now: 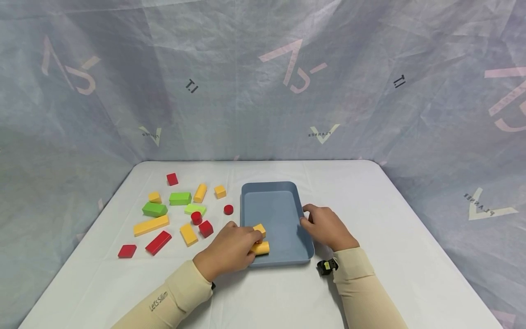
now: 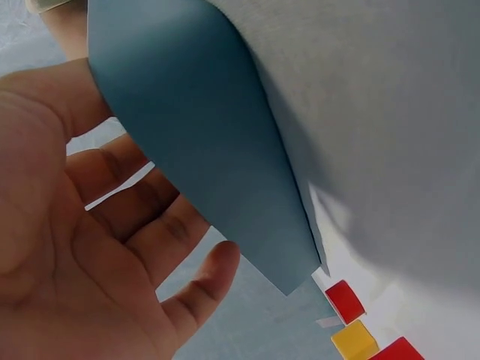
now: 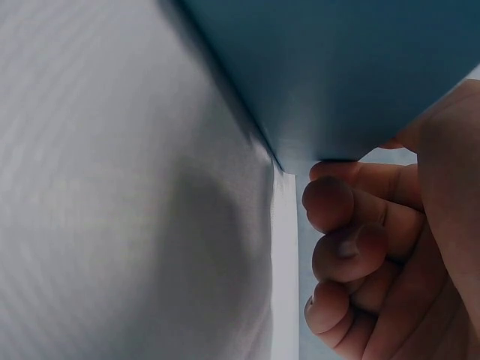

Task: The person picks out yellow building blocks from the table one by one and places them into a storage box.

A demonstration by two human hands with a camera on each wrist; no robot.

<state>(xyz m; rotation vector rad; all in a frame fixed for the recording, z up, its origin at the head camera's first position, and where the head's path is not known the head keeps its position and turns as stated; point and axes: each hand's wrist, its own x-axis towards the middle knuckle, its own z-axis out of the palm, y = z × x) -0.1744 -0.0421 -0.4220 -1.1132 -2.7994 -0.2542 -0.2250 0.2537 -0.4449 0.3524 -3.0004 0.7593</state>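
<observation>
A white-covered table [image 1: 411,274] bears coloured blocks [image 1: 180,199] and a blue-grey tray [image 1: 274,208].

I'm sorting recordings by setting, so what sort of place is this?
Most likely a makeshift filming booth: printed cloth hangs behind and on both sides of a white-topped table, where coloured blocks lie beside a blue-grey tray.

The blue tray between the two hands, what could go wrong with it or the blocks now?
The right hand grips the rim of the blue tray, so a hard tug might slide or tip it. The yellow cylinder by the left hand looks round, so it might roll if the tray tilts. The red cube is near the left hand, so it could get bumped.
</observation>
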